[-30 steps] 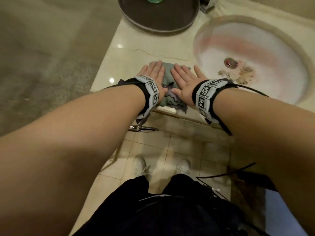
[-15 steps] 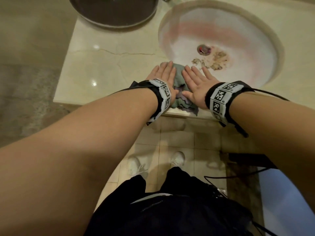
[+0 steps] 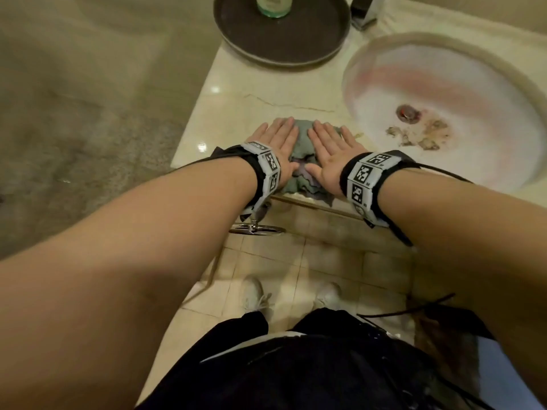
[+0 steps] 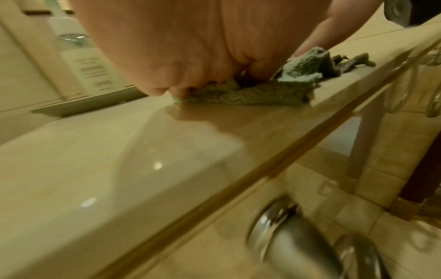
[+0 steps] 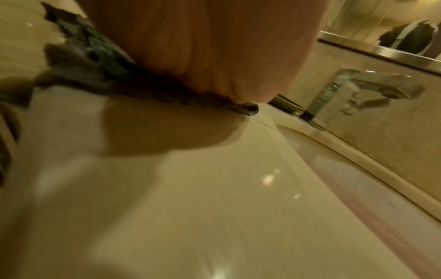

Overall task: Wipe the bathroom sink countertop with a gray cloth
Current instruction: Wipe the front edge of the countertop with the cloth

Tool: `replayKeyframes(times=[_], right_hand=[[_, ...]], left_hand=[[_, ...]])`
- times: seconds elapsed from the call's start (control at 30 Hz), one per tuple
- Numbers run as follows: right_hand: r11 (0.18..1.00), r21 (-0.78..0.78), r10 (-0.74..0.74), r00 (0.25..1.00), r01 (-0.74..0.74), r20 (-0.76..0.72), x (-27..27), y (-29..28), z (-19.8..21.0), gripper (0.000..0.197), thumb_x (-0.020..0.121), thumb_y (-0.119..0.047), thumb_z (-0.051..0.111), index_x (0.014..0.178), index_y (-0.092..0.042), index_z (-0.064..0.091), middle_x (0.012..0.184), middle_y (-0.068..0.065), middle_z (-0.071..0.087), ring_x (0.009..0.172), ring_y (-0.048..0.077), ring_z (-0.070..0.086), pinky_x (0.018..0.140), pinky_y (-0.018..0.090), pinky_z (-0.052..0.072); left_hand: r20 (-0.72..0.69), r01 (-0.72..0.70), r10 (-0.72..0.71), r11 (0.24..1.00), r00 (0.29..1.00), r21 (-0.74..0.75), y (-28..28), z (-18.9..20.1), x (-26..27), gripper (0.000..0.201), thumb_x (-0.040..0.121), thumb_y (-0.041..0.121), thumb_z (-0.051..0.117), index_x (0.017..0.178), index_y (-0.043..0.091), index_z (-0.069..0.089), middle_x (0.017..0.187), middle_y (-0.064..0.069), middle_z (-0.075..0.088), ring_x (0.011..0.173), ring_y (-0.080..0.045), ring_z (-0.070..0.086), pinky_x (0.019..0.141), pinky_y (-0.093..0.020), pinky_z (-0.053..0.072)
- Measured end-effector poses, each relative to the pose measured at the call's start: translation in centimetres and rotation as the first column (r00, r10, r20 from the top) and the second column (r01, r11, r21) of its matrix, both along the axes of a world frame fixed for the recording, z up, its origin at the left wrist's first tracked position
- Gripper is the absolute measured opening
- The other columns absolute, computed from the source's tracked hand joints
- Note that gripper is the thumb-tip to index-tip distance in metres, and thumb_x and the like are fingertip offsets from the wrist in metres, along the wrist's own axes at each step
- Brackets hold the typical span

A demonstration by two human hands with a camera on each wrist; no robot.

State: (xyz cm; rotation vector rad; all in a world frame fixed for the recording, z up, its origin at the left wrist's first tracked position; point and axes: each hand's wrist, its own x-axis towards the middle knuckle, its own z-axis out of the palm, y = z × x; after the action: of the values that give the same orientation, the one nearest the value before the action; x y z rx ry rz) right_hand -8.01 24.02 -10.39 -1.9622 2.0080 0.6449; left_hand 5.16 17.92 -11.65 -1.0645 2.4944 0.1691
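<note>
A crumpled gray cloth (image 3: 301, 149) lies on the beige marble countertop (image 3: 236, 113) near its front edge, just left of the sink basin (image 3: 444, 81). My left hand (image 3: 279, 137) and right hand (image 3: 328, 143) lie side by side on it, palms down. Their fingers are straight and press the cloth flat against the stone. The left wrist view shows the palm of the left hand (image 4: 179, 56) bearing on the cloth (image 4: 238, 96). In the right wrist view the right hand (image 5: 214, 47) covers most of the cloth (image 5: 95, 47).
A dark round tray (image 3: 281, 45) with a pale green bottle (image 3: 273, 5) stands at the back of the counter. A chrome faucet (image 3: 365, 10) rises behind the basin, which holds brownish debris (image 3: 420, 134) by the drain. The counter's front edge runs under my wrists, with tiled floor below.
Both hands slid the cloth right to the basin's rim, then back left along the counter's front edge. They stay flat on it throughout.
</note>
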Motion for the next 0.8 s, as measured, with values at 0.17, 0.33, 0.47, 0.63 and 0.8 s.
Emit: replayKeyframes(times=[0.17,0.33,0.47,0.63,0.8], right_hand=[[0.994,-0.027,0.108,0.994,-0.107,0.034,5.5,-3.2,-0.2,0.068,0.098,-0.047,0.014,0.151,-0.013,-0.011,0.160,0.004,-0.016,0.148,0.017,-0.011,0.119,0.035,-0.009],[0.987,-0.050,0.153,0.987,-0.150,0.056,8.5,-4.5,-0.9,0.067,0.098,-0.048,0.012,0.151,-0.013,-0.010,0.160,0.003,-0.015,0.148,0.017,-0.012,0.119,0.035,-0.010],[0.989,-0.063,0.140,0.988,-0.136,0.063,8.2,-4.2,-0.9,0.067,0.098,-0.047,0.012,0.151,-0.014,-0.010,0.160,0.002,-0.015,0.148,0.016,-0.012,0.119,0.035,-0.011],[0.989,-0.073,0.135,0.986,-0.128,0.100,6.4,-2.8,-0.8,0.066,0.098,-0.046,0.014,0.152,-0.015,-0.009,0.160,0.002,-0.016,0.148,0.015,-0.012,0.119,0.035,-0.010],[0.997,-0.064,0.041,0.996,-0.036,0.079,2.8,-0.2,-0.7,0.065,0.099,-0.046,0.014,0.152,-0.016,-0.010,0.160,0.000,-0.016,0.148,0.014,-0.012,0.119,0.035,-0.010]], left_hand=[[0.027,-0.139,0.140,0.990,0.990,-0.014,-1.6,0.1,5.9,0.068,0.100,0.042,0.022,0.151,0.008,-0.010,0.159,-0.008,-0.014,0.148,-0.021,-0.009,0.119,-0.035,-0.004],[0.053,-0.215,0.217,0.976,0.975,-0.031,-1.9,0.0,8.8,0.067,0.101,0.040,0.020,0.151,0.008,-0.010,0.159,-0.008,-0.015,0.148,-0.021,-0.010,0.119,-0.034,-0.004],[0.079,-0.222,0.224,0.974,0.971,-0.033,-2.0,0.2,8.2,0.067,0.101,0.040,0.021,0.150,0.007,-0.010,0.159,-0.009,-0.015,0.148,-0.022,-0.010,0.119,-0.035,-0.005],[0.088,-0.176,0.178,0.984,0.980,-0.025,-1.2,0.8,6.9,0.069,0.100,0.041,0.023,0.150,0.006,-0.009,0.159,-0.009,-0.015,0.148,-0.022,-0.010,0.119,-0.034,-0.004],[0.093,-0.085,0.085,0.996,0.992,-0.008,0.1,0.9,2.7,0.069,0.100,0.042,0.020,0.150,0.007,-0.013,0.158,-0.009,-0.018,0.148,-0.022,-0.012,0.119,-0.035,-0.004]])
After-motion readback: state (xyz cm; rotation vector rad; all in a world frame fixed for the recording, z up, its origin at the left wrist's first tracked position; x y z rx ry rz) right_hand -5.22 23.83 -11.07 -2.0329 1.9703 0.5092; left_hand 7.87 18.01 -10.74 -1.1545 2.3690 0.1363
